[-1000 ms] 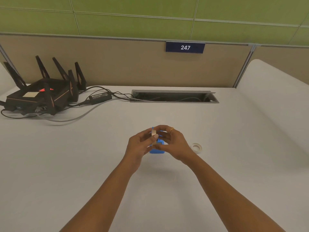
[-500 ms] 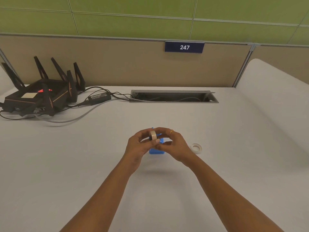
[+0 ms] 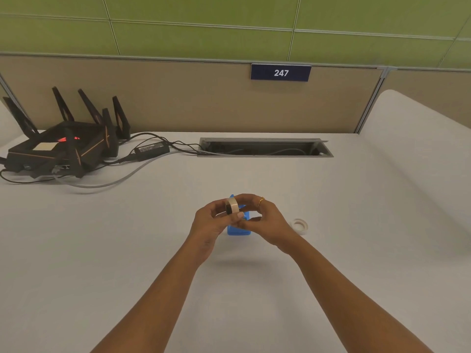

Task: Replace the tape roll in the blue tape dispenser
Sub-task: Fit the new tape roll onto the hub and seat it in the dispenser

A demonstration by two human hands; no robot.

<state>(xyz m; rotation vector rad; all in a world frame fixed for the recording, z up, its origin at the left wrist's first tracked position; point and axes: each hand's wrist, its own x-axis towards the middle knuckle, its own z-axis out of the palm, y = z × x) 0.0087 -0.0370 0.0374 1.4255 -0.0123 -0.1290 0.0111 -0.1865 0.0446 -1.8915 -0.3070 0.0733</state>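
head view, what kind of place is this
Probably an office cubicle workstation: a beige partition carrying a number plate reading 247, a cable slot cut into the white desk, and a black router with cables running to that slot.

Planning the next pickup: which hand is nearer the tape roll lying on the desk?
Right. The right hand, on the blue tape dispenser, is left of the lying tape roll, not touching it; the left hand, pinching the held roll, is farther left.
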